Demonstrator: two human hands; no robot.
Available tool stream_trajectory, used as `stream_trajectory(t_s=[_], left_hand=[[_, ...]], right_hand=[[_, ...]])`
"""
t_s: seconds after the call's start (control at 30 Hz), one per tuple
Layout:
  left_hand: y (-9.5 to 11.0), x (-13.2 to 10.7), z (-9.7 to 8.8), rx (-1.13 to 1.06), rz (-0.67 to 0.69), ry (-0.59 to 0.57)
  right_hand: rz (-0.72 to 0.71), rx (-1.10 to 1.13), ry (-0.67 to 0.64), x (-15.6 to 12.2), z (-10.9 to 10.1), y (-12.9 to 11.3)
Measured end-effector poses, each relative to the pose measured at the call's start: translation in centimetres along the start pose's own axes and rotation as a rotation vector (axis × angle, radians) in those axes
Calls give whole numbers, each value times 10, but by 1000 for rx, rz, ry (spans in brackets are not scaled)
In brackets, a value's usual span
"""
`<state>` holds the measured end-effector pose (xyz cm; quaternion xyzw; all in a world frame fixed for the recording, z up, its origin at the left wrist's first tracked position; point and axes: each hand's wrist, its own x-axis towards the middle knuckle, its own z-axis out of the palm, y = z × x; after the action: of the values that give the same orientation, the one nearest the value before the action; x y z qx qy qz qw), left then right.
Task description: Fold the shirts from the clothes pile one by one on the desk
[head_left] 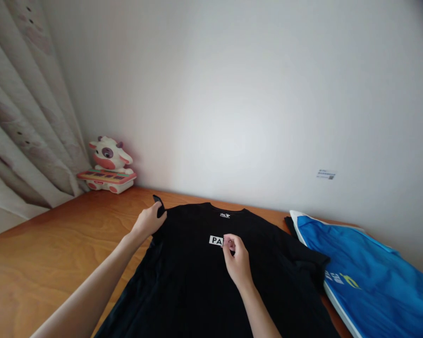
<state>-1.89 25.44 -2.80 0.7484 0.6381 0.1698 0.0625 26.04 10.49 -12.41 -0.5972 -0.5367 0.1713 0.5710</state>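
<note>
A black T-shirt (197,267) lies spread on the wooden surface, its neckline toward the wall. My left hand (148,220) is closed on the hem of the left-side sleeve, whose end stands up between the fingers. Over the chest, my right hand (237,258) has its fingertips drawn together in a pinch at a white print (215,241) reading "PA"; the fingers hide the rest of it. Whether cloth is caught in that pinch does not show. The lower shirt runs out of view.
Blue clothing (370,267) with white edging lies to the right, near the shirt's sleeve. A cow-shaped toy keyboard (107,176) stands in the back left corner by a curtain (24,117). Behind everything rises a white wall (232,94) with a small label (326,174).
</note>
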Motion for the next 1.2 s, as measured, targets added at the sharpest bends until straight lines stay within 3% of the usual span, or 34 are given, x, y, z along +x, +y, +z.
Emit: stream_trajectory(t_s=[0.07,0.17,0.23,0.4,0.57,0.73,0.9,1.0,1.1,1.2], left_hand=[[33,-19,-9,-45,127,32],[73,-43,-14,-306,430,-364],[85,-48,-6,-427,503,-449],[75,-22,39,-234,435,-180],[72,18,75,-138,222,-101],[78,56,94,-146,-43,-85],[81,68,105,-252,33,-122],[84,65,109,-280,103,-128],[82,65,114,-246,84,-100],[76,70,118,-202,-1,-90]], right_hand=[[49,20,-29,-1,-1,-6],[187,123,-129,-2,0,-15],[245,168,-180,-2,2,-20],[140,33,-225,-5,5,-28],[-187,-353,-259,-15,14,-35],[-281,-574,-270,-17,30,-37],[-480,-438,-148,-18,31,-48],[-630,-328,-191,-21,27,-57],[-563,-315,-206,-20,25,-57],[-289,-392,-12,-14,25,-40]])
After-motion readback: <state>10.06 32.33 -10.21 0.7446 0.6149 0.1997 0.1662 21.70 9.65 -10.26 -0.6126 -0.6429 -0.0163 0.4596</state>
